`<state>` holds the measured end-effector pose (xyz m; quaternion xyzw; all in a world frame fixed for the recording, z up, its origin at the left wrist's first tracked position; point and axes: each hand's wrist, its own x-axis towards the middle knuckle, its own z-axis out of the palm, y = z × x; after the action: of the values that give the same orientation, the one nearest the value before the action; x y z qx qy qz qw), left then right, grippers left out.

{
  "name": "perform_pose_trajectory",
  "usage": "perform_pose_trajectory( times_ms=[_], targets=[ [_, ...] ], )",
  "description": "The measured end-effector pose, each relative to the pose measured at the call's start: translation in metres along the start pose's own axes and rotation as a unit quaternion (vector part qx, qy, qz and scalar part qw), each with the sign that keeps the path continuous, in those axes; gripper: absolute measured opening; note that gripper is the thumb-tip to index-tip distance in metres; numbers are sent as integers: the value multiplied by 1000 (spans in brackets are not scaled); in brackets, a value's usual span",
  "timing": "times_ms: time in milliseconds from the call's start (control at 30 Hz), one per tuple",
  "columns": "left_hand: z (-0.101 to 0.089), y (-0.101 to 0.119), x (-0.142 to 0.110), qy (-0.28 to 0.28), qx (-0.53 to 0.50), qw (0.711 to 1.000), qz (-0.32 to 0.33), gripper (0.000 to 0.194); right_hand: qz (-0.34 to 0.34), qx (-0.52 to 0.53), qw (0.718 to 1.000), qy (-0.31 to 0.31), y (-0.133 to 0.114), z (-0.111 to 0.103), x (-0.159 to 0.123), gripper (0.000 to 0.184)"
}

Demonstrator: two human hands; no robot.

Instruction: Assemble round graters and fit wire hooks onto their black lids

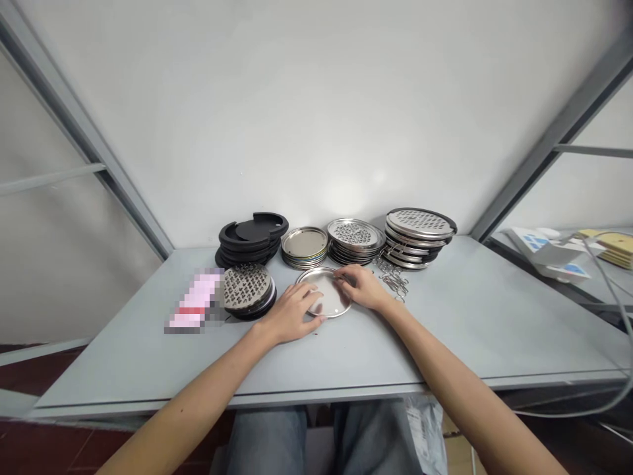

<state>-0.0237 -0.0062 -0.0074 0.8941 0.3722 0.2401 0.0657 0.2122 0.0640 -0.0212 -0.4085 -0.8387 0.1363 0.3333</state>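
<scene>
A shallow round metal plate (324, 293) with a raised rim and a shiny inside lies on the table in front of me. My left hand (295, 311) is over its left edge, fingers spread across the plate and the thumb apart near the front rim. At the right rim, the fingers of my right hand (360, 287) are bent close together on the edge; their undersides are hidden. Just left of my left hand is a stack topped by a perforated metal grater disc (247, 287). Small bent metal wire clips (395, 282) lie in a loose heap beyond my right hand.
Along the wall stand stacked black rings (253, 237), plain metal plates (304, 243), grater discs (356, 234) and black-edged grater assemblies (420, 224). A blurred pink item (195, 300) lies left. Grey posts frame the table (494, 330); a white cable (613, 277) hangs at right.
</scene>
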Motion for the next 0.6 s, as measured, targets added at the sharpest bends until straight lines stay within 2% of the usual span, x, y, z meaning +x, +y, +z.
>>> perform_pose_trajectory(
  times_ms=[100,267,367,600],
  targets=[
    [-2,2,6,-25,26,999,-16,41,2,4,1000,-4,-1,-1,0,20],
    [-2,2,24,-99,35,990,-94,69,-13,20,1000,3,0,-2,0,19],
    [3,-1,26,-120,29,987,-107,69,-11,26,1000,12,1,-2,0,19],
    [5,-3,15,-119,17,988,-98,67,-1,9,1000,7,-1,-2,-1,19]
  ],
)
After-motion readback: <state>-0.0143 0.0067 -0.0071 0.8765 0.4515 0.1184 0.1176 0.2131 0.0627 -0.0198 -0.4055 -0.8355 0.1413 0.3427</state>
